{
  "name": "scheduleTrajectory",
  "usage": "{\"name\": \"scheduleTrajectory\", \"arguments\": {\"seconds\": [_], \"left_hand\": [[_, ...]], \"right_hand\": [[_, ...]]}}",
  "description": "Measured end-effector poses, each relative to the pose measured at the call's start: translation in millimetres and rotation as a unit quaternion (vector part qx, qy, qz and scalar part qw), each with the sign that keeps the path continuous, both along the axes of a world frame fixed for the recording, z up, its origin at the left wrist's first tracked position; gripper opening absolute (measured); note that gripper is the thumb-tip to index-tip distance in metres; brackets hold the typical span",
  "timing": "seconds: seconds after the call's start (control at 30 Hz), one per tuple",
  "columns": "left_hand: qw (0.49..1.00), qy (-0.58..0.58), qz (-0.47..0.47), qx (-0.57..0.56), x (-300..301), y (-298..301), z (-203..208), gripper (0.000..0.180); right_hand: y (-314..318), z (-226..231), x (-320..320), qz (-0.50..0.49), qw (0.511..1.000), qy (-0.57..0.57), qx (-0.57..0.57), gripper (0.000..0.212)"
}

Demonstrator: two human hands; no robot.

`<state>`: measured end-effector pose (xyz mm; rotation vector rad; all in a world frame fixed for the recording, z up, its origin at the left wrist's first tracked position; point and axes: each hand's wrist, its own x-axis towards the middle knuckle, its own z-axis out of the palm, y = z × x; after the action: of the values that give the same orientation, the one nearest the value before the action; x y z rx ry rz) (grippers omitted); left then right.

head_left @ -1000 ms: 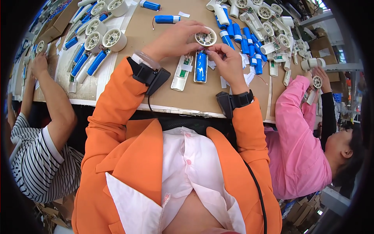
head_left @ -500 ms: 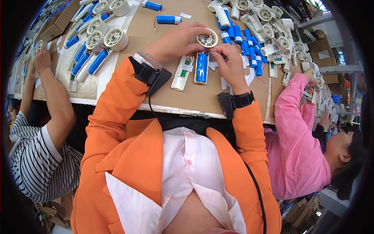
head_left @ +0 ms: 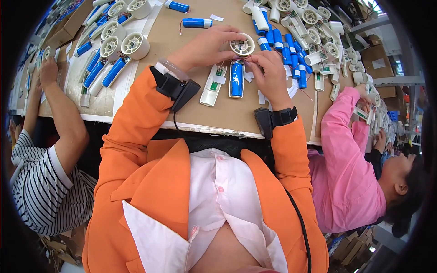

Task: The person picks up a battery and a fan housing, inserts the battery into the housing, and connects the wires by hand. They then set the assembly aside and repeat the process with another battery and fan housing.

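A white round housing (head_left: 246,38) with spokes and a small board in its middle sits at the top of an open white handle shell. In that shell lies a blue cylindrical battery (head_left: 237,82). My left hand (head_left: 207,48) grips the housing from its left, fingers over the rim and thumb below. Thin wires (head_left: 242,58) run between the housing and the battery's upper end. My right hand (head_left: 269,75) pinches at these wires, its fingertips closed; the exact contact is partly hidden. Left of the battery lies a white half shell (head_left: 211,91) with a green circuit board.
Loose blue batteries (head_left: 197,22) lie beyond my hands, with a pile (head_left: 291,52) to the right. White housings (head_left: 135,45) with handles stand at left; more (head_left: 314,36) crowd the far right. A person in stripes (head_left: 50,177) and one in pink (head_left: 346,168) work beside me.
My hands stay almost in place, with only slight finger movement at the wires. The battery has turned slightly in its shell. At right, the co-worker's hands have shifted a little.
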<state>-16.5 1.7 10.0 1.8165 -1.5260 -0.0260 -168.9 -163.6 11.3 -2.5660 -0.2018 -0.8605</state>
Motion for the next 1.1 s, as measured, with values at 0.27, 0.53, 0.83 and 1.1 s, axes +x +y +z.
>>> {"name": "scheduleTrajectory", "arguments": {"seconds": [0.27,0.53,0.83,1.1], "left_hand": [[0.999,-0.008,-0.001,-0.039,3,-1,-6,0.043],[0.999,-0.014,0.007,-0.045,0,0,-2,0.042],[1.0,0.005,0.012,0.001,-2,1,2,0.046],[0.999,-0.027,0.017,-0.034,0,0,-2,0.044]], "right_hand": [[4,0,0,0.011,1.0,0.001,-0.013,0.012],[5,2,-1,0.009,0.999,-0.01,-0.035,0.013],[7,-3,0,0.003,0.998,-0.014,-0.069,0.014],[11,-2,-2,-0.016,0.998,0.002,-0.056,0.013]]}}
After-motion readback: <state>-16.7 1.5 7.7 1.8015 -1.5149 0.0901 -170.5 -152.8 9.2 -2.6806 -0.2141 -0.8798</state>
